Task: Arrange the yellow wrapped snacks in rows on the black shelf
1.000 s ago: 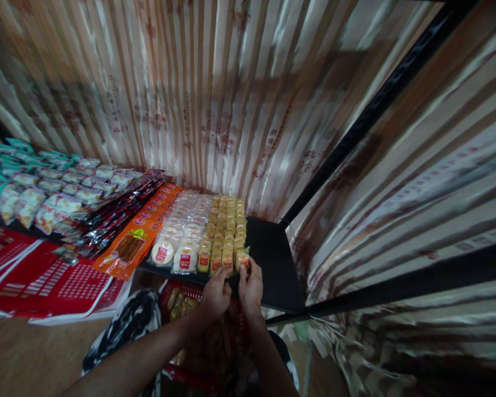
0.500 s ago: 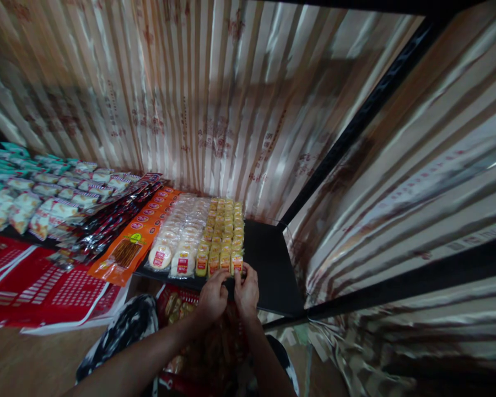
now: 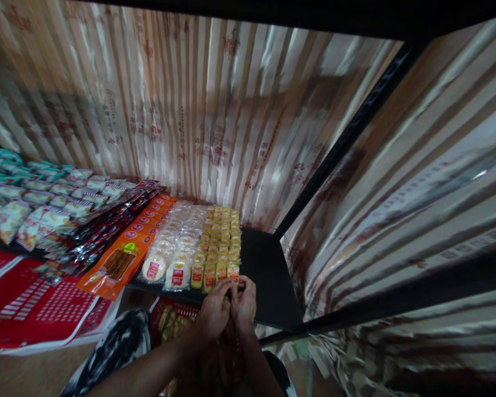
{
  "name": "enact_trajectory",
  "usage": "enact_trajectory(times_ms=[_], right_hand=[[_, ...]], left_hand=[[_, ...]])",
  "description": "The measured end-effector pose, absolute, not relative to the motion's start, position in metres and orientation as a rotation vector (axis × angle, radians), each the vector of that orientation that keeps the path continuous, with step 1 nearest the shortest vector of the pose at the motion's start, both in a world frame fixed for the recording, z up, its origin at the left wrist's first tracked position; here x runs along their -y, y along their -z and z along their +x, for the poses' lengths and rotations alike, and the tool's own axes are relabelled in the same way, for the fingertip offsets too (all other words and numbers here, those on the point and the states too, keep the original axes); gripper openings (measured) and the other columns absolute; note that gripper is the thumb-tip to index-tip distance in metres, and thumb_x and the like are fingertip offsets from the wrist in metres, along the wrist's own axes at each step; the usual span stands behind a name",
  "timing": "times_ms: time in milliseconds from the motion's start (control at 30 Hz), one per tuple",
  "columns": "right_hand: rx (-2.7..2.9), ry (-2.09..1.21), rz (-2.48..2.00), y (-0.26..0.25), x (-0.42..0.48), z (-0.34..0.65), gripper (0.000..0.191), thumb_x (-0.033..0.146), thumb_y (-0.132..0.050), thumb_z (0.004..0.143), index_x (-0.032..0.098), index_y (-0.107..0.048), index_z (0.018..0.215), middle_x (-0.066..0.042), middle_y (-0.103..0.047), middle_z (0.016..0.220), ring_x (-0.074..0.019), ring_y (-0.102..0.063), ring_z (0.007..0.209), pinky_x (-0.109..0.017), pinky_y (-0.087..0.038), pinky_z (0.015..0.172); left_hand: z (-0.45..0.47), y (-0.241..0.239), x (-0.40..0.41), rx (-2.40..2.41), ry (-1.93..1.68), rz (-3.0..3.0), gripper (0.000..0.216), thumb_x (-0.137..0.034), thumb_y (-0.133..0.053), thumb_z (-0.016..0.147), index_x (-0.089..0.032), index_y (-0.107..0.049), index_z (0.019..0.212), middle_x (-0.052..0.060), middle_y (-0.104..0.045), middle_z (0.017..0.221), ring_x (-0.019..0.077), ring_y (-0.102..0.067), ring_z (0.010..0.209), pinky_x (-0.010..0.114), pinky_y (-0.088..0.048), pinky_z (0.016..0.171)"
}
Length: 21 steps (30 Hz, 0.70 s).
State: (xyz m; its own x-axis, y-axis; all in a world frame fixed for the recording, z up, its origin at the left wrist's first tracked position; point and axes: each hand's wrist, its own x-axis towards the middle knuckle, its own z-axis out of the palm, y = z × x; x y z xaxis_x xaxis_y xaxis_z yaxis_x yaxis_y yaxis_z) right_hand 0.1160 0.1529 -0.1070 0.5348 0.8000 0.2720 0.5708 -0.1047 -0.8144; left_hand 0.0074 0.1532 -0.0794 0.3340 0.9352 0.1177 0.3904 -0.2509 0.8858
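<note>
Both hands were down at the front lip of the black shelf (image 3: 268, 275), working the nearest yellow snack packet (image 3: 233, 272) at the head of the right-hand row of yellow packets (image 3: 222, 240). That packet lay flat at the shelf's front edge, touching the one behind it, with bare shelf to its right.

By the look of it, this was the squaring-up stage: the row was laid and the front piece was being seated in line. Any next move would call for a light, even touch, because the packets overlap and a hard shove could ripple the whole column back toward the striped foil backdrop (image 3: 190, 127).

The left hand (image 3: 213, 314) came in from below, wrist low, knuckles up, fingers (image 3: 224, 286) curled close together with their tips at the packet's near edge. The right hand (image 3: 244, 306) sat just beside it, touching it, fingers bent the same way. Whether they pinched the wrapper or only pressed on it could not be told; it was dim and small.

To the left ran the round cracker packs (image 3: 171, 256), then the orange packets (image 3: 124, 255). A red basket (image 3: 171, 317) of more snacks sat under the shelf edge.
</note>
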Motion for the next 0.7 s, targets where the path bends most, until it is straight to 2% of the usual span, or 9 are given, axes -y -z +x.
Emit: enact_trajectory(times_ms=[300,467,600,700], right_hand=[[1.108,-0.361,-1.725,0.103,-0.150,0.115,0.031,0.042,-0.049,0.076,0.019,-0.054,0.097,-0.010,-0.059,0.098,-0.0210,-0.058,0.084,-0.031,-0.051,0.064],[1.060,-0.381,-1.697,0.102,-0.149,0.117,0.042,0.046,-0.051,0.074,0.016,-0.053,0.104,-0.014,-0.056,0.106,-0.0214,-0.058,0.088,-0.031,-0.051,0.064],[0.981,-0.379,-1.702,0.095,-0.139,0.114,0.047,0.048,-0.051,0.075,0.015,-0.051,0.108,-0.015,-0.055,0.108,-0.0214,-0.057,0.091,-0.029,-0.050,0.062],[0.917,-0.390,-1.685,0.089,-0.119,0.104,0.046,0.049,-0.048,0.078,0.014,-0.050,0.108,-0.013,-0.059,0.099,-0.0193,-0.059,0.086,-0.027,-0.049,0.063]], left_hand=[[0.007,0.081,-0.150,-1.170,-0.880,1.785,0.054,-0.003,-0.037,0.068,-0.016,-0.058,0.115,0.006,-0.055,0.128,0.0164,-0.048,0.121,0.036,-0.035,0.109],[0.006,0.079,-0.144,-1.201,-0.916,1.805,0.050,-0.001,-0.036,0.066,-0.016,-0.060,0.108,0.007,-0.059,0.121,0.0165,-0.050,0.117,0.035,-0.037,0.106],[-0.007,0.079,-0.131,-1.176,-0.969,1.813,0.041,-0.002,-0.036,0.069,-0.017,-0.061,0.097,0.006,-0.063,0.102,0.0143,-0.058,0.094,0.029,-0.047,0.089],[-0.024,0.087,-0.110,-1.152,-0.888,1.867,0.030,-0.009,-0.034,0.076,-0.017,-0.062,0.086,0.005,-0.063,0.085,0.0140,-0.059,0.081,0.026,-0.048,0.078]])
